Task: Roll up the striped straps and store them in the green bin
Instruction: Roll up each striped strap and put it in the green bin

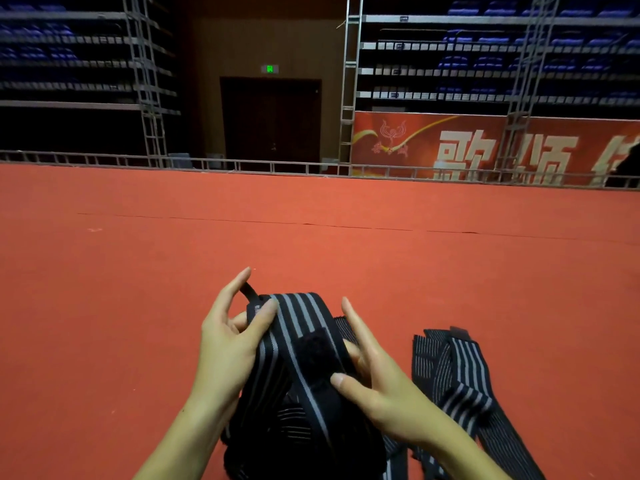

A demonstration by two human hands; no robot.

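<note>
Strap [304, 341] ends cut off below frame

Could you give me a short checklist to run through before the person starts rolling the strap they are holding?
1. Left hand pinches the held striped strap near its black loop end: ok.
2. Right hand grips the strap at the black hook-and-loop patch: ok.
3. Strap rolled: not ok, loose folds hang below.
4. Second striped strap waiting on the red carpet: ok.
5. Green bin within reach: cannot tell, not in view.
</note>
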